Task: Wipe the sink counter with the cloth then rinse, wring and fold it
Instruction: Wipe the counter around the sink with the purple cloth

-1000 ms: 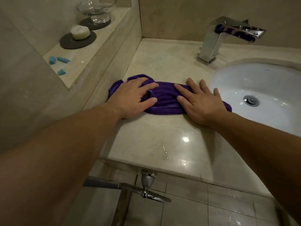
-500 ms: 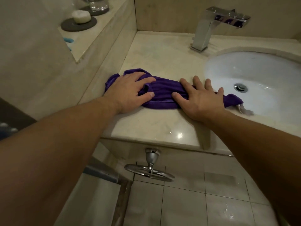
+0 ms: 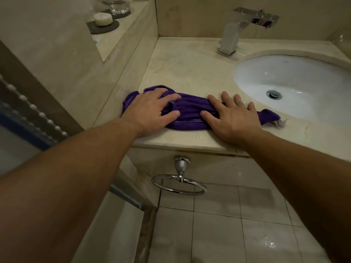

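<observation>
The left hand [image 3: 152, 111] lies flat with fingers spread, pressing the left end of the bunched purple cloth [image 3: 190, 112]. The right hand [image 3: 234, 118] presses the cloth's right part the same way, fingers straight. The cloth stretches along the table's [image 3: 190, 69] front edge, its right tip just beside the white sink basin [image 3: 296, 80]. A chrome faucet [image 3: 230, 35] stands behind, and a towel ring [image 3: 179, 184] hangs below.

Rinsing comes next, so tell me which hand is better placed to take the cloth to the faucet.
Probably the right hand: it presses the cloth at its end beside the sink, nearer the faucet; the left hand lies by the wall.
</observation>
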Action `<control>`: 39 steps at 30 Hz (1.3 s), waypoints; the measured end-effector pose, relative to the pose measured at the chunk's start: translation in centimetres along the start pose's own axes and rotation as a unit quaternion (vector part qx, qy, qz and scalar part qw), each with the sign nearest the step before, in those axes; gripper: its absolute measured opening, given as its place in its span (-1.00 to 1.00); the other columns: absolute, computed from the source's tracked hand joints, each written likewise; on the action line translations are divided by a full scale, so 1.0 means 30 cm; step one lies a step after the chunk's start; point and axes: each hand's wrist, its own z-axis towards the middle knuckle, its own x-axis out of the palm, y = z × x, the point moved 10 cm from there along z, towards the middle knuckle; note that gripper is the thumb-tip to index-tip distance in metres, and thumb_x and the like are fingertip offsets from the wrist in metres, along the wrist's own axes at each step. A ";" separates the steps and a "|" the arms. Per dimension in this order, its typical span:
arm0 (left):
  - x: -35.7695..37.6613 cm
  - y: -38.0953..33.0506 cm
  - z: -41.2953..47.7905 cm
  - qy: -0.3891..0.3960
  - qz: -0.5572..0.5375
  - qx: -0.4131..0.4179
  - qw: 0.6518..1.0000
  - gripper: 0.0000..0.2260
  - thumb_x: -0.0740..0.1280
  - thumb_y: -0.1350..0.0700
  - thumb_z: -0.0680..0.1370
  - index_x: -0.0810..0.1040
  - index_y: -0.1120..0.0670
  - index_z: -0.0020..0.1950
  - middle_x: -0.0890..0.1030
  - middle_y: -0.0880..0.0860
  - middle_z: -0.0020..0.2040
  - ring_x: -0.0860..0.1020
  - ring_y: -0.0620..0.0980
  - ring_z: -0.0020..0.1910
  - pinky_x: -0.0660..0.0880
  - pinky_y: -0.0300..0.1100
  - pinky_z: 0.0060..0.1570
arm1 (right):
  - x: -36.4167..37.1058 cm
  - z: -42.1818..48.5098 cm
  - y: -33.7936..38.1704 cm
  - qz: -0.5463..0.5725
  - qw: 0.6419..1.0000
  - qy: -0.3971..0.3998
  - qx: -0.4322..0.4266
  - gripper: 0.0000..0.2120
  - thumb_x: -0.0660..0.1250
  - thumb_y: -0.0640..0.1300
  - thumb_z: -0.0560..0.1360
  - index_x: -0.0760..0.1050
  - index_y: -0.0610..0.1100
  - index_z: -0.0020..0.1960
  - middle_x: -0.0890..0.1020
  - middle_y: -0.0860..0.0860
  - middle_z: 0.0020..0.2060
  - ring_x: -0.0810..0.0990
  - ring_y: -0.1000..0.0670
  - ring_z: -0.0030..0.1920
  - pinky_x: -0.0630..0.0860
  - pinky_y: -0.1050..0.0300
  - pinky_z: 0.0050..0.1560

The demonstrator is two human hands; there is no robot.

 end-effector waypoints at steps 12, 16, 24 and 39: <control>0.002 -0.029 -0.099 -0.004 0.005 0.005 1.000 -0.49 0.10 -0.30 0.61 0.23 -0.22 0.55 0.28 0.01 0.55 0.29 0.07 0.48 0.24 0.12 0.46 | 0.016 -0.097 0.024 -0.007 1.000 -0.001 0.001 -0.30 -0.21 0.45 0.55 -0.12 0.21 0.62 -0.02 0.01 0.65 -0.06 -0.14 0.63 -0.06 -0.30 0.56; -0.001 -0.037 -0.124 -0.009 0.004 0.006 1.000 -0.49 0.11 -0.29 0.60 0.25 -0.21 0.54 0.31 0.02 0.53 0.32 0.07 0.46 0.26 0.11 0.45 | 0.018 -0.128 0.034 -0.010 1.000 -0.009 -0.004 -0.30 -0.22 0.44 0.55 -0.10 0.19 0.62 0.00 0.01 0.64 -0.02 -0.13 0.62 -0.02 -0.27 0.57; -0.015 -0.058 -0.174 -0.025 -0.012 0.008 1.000 -0.52 0.13 -0.26 0.62 0.30 -0.18 0.52 0.36 0.02 0.49 0.33 0.05 0.43 0.26 0.05 0.43 | 0.012 -0.175 0.051 -0.001 1.000 -0.027 -0.013 -0.35 -0.21 0.39 0.58 -0.04 0.18 0.62 0.09 0.02 0.63 0.07 -0.11 0.60 0.07 -0.23 0.55; -0.024 -0.095 -0.274 -0.139 0.014 0.005 0.990 -0.58 0.06 -0.19 0.66 0.51 -0.04 0.35 0.57 0.04 0.19 0.51 0.06 0.10 0.39 -0.01 0.12 | 0.025 -0.299 0.101 0.069 0.996 -0.056 -0.029 -0.36 -0.28 0.32 0.58 0.14 0.20 0.59 0.29 0.12 0.53 0.22 -0.05 0.52 0.15 -0.21 0.51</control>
